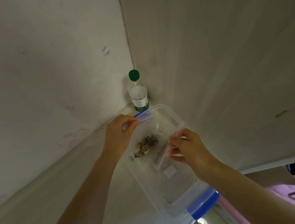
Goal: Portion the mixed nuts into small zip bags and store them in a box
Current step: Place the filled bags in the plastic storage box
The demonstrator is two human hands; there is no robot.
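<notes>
Zip bag (pixel 149 141) over clear box (pixel 175 187), left hand (pixel 119 133) and right hand (pixel 188 149) each with pinch grip on its seal edge

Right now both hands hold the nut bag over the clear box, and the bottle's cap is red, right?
No: the head view shows the cap of the bottle is green. The left hand and right hand do hold the nut bag over the clear box.

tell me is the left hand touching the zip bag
Touching. The head view shows the left hand pinching the blue-striped top edge of the zip bag between fingers and thumb.
</notes>
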